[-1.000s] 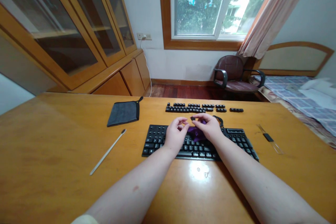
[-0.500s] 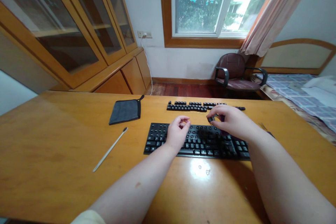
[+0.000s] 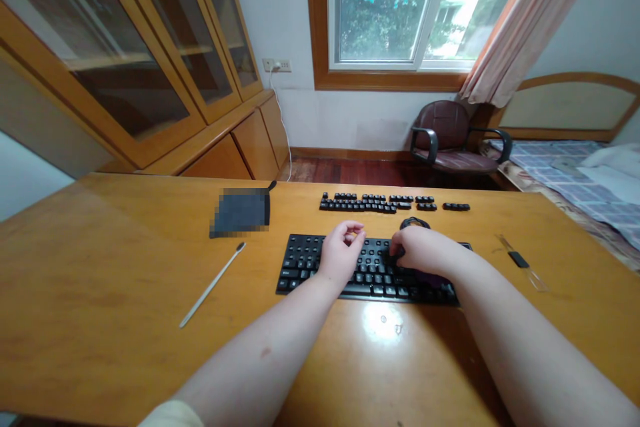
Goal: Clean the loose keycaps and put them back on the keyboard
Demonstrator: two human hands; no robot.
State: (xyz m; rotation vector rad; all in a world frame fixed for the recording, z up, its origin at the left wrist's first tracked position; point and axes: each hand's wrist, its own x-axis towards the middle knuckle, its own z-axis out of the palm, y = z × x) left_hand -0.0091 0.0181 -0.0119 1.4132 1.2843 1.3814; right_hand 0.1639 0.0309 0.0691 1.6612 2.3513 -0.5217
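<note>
A black keyboard (image 3: pixel 370 290) lies on the wooden desk. Its upper rows are bare of keycaps on the left and middle; lower rows still carry theirs. My left hand (image 3: pixel 341 255) rests over its left-centre part, fingers loosely curled, a small gap to the thumb, nothing visible in it. Over the upper middle of the keyboard, my right hand (image 3: pixel 423 250) points down with thumb and fingertips pinched together at the key posts. Something dark shows at those fingertips, too small to make out. Behind this hand is a coiled black cable (image 3: pixel 415 221). Loose keycaps (image 3: pixel 377 207) stand in rows beyond the keyboard.
On the left lie a dark cloth pouch (image 3: pixel 243 210), partly pixelated, and a long white-handled brush (image 3: pixel 213 285). A keycap puller with wire loops (image 3: pixel 519 259) lies at the right. Beyond the desk (image 3: pixel 125 280) are a chair (image 3: pixel 445 133), cabinet and bed.
My right hand has moved down and slightly left, from above the keyboard's back edge onto its key posts. The cable and keycap puller now show more fully. My left hand stays put.
</note>
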